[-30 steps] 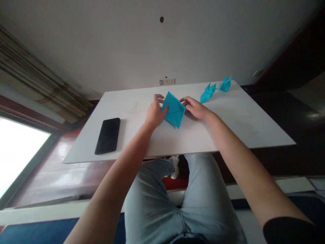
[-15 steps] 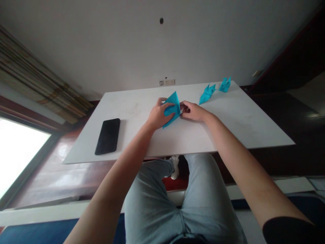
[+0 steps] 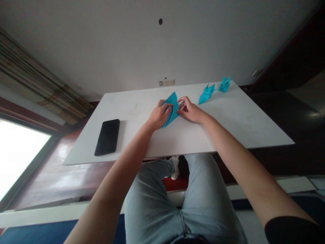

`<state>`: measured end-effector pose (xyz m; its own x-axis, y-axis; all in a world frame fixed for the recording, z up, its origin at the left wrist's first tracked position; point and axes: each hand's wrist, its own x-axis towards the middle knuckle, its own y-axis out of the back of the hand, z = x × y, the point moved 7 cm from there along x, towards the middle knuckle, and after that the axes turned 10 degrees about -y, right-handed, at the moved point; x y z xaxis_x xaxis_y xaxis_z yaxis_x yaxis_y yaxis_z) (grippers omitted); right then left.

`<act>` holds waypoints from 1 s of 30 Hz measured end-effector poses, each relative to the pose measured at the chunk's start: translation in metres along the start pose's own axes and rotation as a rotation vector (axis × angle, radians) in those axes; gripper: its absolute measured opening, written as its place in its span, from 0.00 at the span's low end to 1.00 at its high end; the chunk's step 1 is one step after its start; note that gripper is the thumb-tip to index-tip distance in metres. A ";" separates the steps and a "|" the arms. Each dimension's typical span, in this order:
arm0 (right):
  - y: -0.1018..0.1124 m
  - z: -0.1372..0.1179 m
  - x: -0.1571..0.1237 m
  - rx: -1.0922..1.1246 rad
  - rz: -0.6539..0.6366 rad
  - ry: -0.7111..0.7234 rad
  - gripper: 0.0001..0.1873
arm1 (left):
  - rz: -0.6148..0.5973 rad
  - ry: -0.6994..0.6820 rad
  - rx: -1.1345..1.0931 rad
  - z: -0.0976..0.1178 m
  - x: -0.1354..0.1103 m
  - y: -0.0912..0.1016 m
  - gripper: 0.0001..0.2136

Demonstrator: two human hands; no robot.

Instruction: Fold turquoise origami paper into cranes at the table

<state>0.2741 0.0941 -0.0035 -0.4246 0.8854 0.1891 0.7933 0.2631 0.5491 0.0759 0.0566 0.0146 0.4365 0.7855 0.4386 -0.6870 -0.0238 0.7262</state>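
Observation:
A partly folded sheet of blue origami paper (image 3: 174, 107) stands tilted above the table, its layers spread apart at the lower edge. My left hand (image 3: 159, 116) grips it from the left, with thumb and fingers closed around the folded side. At the paper's right edge is my right hand (image 3: 189, 110); its index finger and thumb are apart, and their tips are at or touching the edge. Further right, a folded blue paper crane (image 3: 207, 94) rests on the table, and a second paper crane (image 3: 224, 84) sits behind it near the far right corner.
The white table (image 3: 137, 135) reaches nearly to the wall, which has power sockets (image 3: 166, 82). A black phone or tablet (image 3: 107, 137) lies at the table's left. My legs (image 3: 203, 189) are below the near edge. A curtain (image 3: 45, 81) hangs at left.
The blue paper has turned a little, now showing more of its inner face and separated layers. My right hand has risen slightly, its index finger lifting away from the thumb.

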 end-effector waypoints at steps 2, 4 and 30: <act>0.000 0.000 0.000 -0.002 -0.002 0.000 0.29 | 0.017 0.008 -0.011 0.000 0.000 0.001 0.19; 0.000 0.000 0.000 -0.020 0.012 0.009 0.29 | 0.011 0.009 0.018 -0.001 -0.002 0.000 0.18; 0.026 0.022 0.008 0.024 0.272 -0.147 0.22 | -0.241 -0.088 0.006 0.014 -0.006 -0.008 0.20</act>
<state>0.3007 0.1166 -0.0053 -0.1291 0.9701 0.2054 0.8798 0.0165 0.4751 0.0873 0.0432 0.0138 0.6364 0.7119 0.2971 -0.5537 0.1533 0.8185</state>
